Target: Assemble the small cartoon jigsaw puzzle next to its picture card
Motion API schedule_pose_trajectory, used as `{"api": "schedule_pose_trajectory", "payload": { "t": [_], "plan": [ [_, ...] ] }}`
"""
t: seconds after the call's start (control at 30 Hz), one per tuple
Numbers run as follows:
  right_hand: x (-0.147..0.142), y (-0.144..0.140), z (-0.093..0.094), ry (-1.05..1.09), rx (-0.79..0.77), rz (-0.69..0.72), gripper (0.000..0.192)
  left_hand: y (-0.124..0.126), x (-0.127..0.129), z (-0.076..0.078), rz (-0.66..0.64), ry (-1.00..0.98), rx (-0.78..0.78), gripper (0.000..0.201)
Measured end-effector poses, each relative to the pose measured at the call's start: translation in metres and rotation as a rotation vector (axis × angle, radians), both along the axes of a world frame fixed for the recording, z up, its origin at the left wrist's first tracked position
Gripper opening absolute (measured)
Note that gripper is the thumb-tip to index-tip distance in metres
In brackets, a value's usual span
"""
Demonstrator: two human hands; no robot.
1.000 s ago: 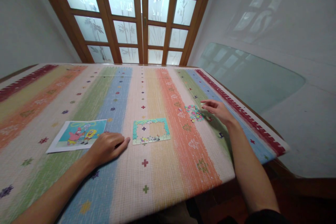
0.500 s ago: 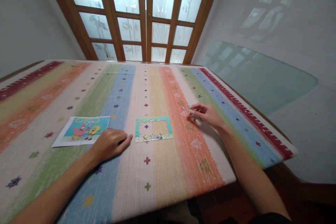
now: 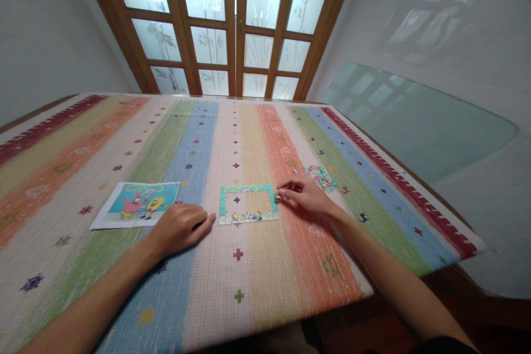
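Note:
A partly built jigsaw puzzle frame (image 3: 248, 204) with a teal border and bare middle lies on the striped tablecloth (image 3: 257, 265). My right hand (image 3: 304, 195) pinches a small puzzle piece (image 3: 277, 197) at the frame's right edge. A heap of loose puzzle pieces (image 3: 319, 177) sits behind that hand, to the right. My left hand (image 3: 179, 228) rests flat on the cloth, fingers together, just left of the frame, holding nothing. A printed cartoon picture (image 3: 138, 204) lies beside it to the left.
The table's right edge (image 3: 415, 177) has a dark red border, and the front edge (image 3: 290, 321) is close to my body. Wooden glazed doors (image 3: 234, 22) stand behind the table. A glass panel (image 3: 415, 121) leans against the right wall.
My right hand left the heap of loose pieces with a piece pinched in its fingers and moved left to the frame's right edge. My left hand stayed put.

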State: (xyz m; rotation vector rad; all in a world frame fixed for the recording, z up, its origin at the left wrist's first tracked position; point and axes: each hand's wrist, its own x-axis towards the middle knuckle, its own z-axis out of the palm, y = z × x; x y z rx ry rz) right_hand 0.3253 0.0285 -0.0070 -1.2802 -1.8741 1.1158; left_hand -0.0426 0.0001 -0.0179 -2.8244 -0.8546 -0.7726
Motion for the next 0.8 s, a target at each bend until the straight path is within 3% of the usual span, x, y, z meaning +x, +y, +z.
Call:
{"api": "schedule_pose_trajectory", "payload": {
  "t": [0.17,0.5,0.67,0.8],
  "plan": [
    [0.009,0.002,0.002,-0.160,0.087,-0.004,0.018,-0.001,0.000,0.001,0.002,0.009,0.024,0.048],
    [0.024,0.001,-0.008,-0.548,0.501,-0.092,0.017,0.000,0.000,0.001,-0.007,-0.012,0.024,0.048],
    [0.029,0.001,-0.010,-0.641,0.547,-0.112,0.019,0.000,0.000,0.002,-0.004,-0.031,0.003,0.047],
    [0.055,0.009,0.000,-0.564,0.512,-0.127,0.022,0.000,0.001,0.005,-0.002,-0.032,-0.002,0.047]
  ]
}}
